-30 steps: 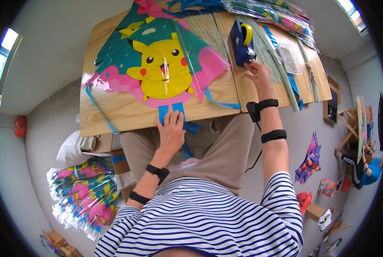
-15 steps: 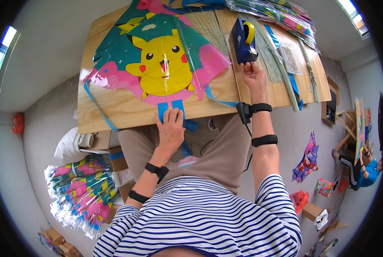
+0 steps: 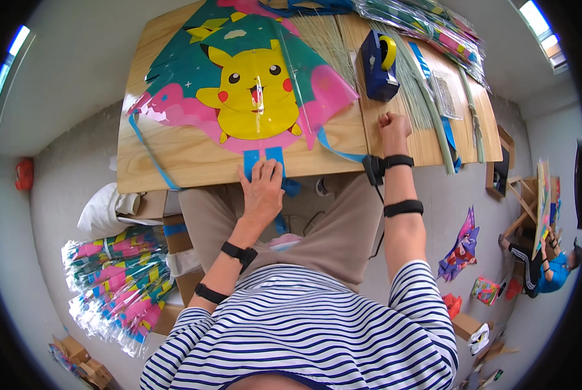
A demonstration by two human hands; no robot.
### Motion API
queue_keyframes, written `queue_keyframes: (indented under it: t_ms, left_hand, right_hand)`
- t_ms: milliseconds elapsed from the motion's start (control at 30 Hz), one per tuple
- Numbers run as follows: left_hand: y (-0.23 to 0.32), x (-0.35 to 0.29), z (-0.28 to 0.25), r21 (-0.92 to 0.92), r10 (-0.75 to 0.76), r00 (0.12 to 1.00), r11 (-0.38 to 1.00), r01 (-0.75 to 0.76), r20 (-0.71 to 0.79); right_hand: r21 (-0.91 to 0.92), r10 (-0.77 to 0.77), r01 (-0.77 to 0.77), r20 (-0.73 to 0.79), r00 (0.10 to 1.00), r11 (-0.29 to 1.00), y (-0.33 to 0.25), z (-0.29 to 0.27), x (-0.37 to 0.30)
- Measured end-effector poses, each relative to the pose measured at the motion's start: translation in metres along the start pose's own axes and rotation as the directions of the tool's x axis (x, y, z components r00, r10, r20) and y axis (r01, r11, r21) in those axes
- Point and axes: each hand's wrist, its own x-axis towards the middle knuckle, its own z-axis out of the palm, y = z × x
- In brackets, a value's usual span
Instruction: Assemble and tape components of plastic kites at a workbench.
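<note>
Kite (image 3: 257, 91) cropped above, blue strips (image 3: 251, 160) (partly hidden)

Bright daylight w/ windows (image 3: 9, 68) blown out; glare on kite (image 3: 258, 104) & plastic bundles (image 3: 119, 276); edges bent, corners blk.

Kite (image 3: 255, 104) is looking like plastic, v. shiny & smooth. Wood tbl (image 3: 200, 162) is looking smooth. Tape holder (image 3: 377, 71) is looking like hard, shiny plastic. Pants (image 3: 333, 237) are looking like dull cloth.

The kite (image 3: 257, 97), glossy green and pink with a yellow cartoon print, lies spread printed side up. Two blue strips (image 3: 251, 158) sit side by side at its lower edge, and a navy tape dispenser (image 3: 373, 68) with a yellow wheel stands right of the kite.
</note>
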Motion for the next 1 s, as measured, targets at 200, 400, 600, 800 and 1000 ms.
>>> queue_keyframes:
  t_ms: [200, 400, 600, 800, 1000]
  left_hand:
    - [-0.001, 0.001, 0.005, 0.023, 0.003, 0.999, 1.000, -0.002, -0.054]
    - [-0.002, -0.006, 0.009, 0.054, -0.023, 0.995, 0.998, 0.028, -0.102]
    - [-0.001, -0.005, 0.015, 0.033, -0.037, 0.991, 0.999, 0.041, -0.127]
    - [-0.001, -0.006, 0.017, 0.008, -0.050, 0.988, 0.999, 0.051, -0.143]
    - [-0.003, -0.006, 0.016, 0.012, -0.044, 0.989, 0.999, 0.046, -0.144]
  right_hand:
    - [-0.425, -0.053, 0.485, 0.708, 0.705, 0.764, -0.022, -0.003, -0.079]
    - [-0.299, 0.379, 0.927, 0.904, 0.198, 0.228, 0.031, 0.038, -0.165]
    - [0.012, 0.634, 1.000, 0.774, -0.002, -0.011, 0.098, 0.068, -0.187]
    - [0.244, 0.675, 0.970, 0.716, -0.180, 0.000, 0.120, 0.080, -0.181]
    - [0.283, 0.689, 0.958, 0.703, -0.176, -0.045, 0.127, 0.082, -0.181]
